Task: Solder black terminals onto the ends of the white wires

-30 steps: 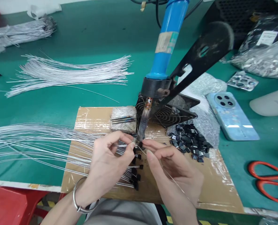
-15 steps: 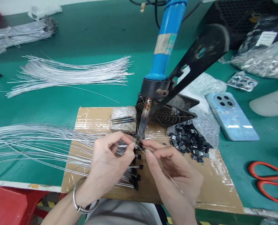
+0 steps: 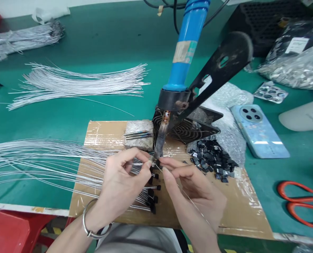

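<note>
**Holding Wire Work at a Soldering Iron: Mid-Batch**

Pinching a small workpiece (image 3: 151, 160) between thumb and forefinger of the left hand (image 3: 125, 175), just left of the tip of the soldering iron (image 3: 186, 38); pinching a thin metal strand (image 3: 193, 203) in the right hand (image 3: 198, 189), just right of that tip. Partly hiding the join behind fingertips, so not revealing whether workpiece and iron are touching.

Seemingly standing partway through a batch: showing, on the near left of the iron's tip, many white wires (image 3: 91, 178) bearing black ends (image 3: 151, 201), probably done; leaving loose black pieces (image 3: 214, 158) right of the iron and a bundle of plain wires (image 3: 85, 82) left of its handle, probably unworked. Apparently sitting mid-joint on the present piece.

Pointing the workpiece rightward at the iron's tip, its long axis apparently running left to right; sloping the strand away from the tip toward the near right.
</note>
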Demonstrator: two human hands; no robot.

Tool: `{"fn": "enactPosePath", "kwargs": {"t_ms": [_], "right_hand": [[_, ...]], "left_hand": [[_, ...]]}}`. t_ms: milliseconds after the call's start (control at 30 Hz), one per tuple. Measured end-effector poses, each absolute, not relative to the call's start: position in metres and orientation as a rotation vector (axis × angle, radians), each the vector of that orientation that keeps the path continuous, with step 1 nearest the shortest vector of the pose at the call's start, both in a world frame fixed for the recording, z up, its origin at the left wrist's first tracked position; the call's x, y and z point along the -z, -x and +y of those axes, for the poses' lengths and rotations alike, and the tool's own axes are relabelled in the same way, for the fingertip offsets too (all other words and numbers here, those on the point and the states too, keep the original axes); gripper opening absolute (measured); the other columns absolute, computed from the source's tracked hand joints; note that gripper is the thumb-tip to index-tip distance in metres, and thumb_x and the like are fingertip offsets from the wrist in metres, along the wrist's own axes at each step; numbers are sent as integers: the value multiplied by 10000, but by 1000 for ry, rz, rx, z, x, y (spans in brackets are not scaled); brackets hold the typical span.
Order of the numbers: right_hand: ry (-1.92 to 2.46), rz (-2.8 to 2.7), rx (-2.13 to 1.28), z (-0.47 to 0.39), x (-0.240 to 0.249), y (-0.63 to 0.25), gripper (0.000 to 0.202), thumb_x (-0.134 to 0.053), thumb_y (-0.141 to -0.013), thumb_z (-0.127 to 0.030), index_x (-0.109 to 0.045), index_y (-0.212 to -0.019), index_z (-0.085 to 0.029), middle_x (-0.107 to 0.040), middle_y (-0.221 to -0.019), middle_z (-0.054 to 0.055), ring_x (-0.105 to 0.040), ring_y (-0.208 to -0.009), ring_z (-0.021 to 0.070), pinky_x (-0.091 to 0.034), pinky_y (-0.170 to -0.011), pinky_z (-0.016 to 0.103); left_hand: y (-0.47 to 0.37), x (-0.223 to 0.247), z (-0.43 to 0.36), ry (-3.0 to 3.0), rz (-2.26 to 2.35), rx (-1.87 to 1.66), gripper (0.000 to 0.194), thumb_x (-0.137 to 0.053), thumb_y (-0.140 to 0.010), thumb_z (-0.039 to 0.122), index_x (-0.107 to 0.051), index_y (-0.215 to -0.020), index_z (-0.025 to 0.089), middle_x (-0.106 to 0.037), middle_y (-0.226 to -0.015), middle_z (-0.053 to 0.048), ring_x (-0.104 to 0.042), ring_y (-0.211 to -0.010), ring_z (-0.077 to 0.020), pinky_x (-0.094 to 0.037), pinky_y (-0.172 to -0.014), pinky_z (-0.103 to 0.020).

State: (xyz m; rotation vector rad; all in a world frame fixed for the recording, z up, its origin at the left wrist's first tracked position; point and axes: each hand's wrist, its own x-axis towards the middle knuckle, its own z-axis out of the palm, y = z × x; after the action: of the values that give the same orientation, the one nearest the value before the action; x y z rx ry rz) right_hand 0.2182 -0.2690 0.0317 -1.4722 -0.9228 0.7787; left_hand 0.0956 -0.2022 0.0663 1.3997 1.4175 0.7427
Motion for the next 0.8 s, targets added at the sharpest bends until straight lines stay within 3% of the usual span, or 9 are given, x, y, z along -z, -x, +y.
{"fn": "enactPosePath", "kwargs": {"t_ms": [800], "right_hand": [[1473,-944,-735,-269,-30,-216,151,-721,-854,-193,-640,-734,-237,-788,-1024,34,-745,-954,202,-560,-849,316]], "left_hand": [[-93,-66,-203,-1456,1426,-686,125,-596,-759,163,-668,-658,176,-758,-807,-65,-704,-847,-231,-496,-670,-295]]}}
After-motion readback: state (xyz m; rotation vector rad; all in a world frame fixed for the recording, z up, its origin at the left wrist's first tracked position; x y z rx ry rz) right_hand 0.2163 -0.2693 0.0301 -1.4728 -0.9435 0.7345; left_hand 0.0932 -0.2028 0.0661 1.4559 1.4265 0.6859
